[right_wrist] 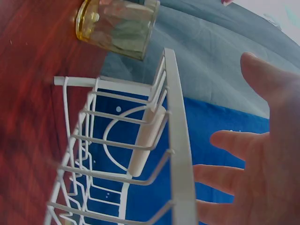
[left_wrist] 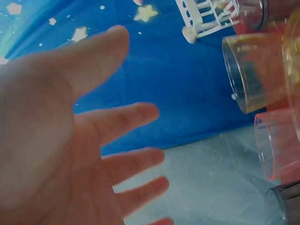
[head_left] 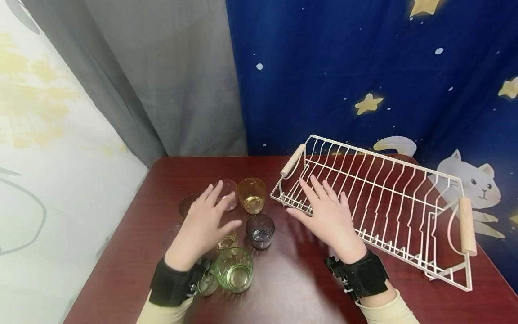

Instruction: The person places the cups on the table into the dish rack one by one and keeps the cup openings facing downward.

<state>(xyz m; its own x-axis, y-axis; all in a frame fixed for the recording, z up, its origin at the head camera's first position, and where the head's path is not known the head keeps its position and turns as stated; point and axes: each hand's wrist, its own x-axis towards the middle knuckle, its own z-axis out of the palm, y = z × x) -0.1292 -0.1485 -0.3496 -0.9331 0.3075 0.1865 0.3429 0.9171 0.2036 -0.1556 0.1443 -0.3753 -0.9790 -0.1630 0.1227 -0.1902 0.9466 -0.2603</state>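
Note:
My left hand [head_left: 202, 225] hovers over a group of glasses, fingers spread, holding nothing. Close around it are a pink glass [head_left: 230, 193], an amber glass [head_left: 252, 193], a dark grey glass [head_left: 260, 234] and a green glass mug [head_left: 234, 270]. Fingers and wrist partly hide a small yellowish glass [head_left: 226, 242], a clear glass [head_left: 208, 286] and a dark glass [head_left: 186, 204]. My right hand [head_left: 329, 220], also spread and holding nothing, is above the near left part of a white wire dish rack [head_left: 384, 157]. In the right wrist view its fingers appear beside the rack's rail [right_wrist: 180, 140].
The rack has wooden handles at both ends, the right one [head_left: 467, 225] near the table's right edge. Everything stands on a dark red table [head_left: 291, 288]. Behind it hang a grey curtain [head_left: 182, 81] and a blue starry curtain [head_left: 315, 90].

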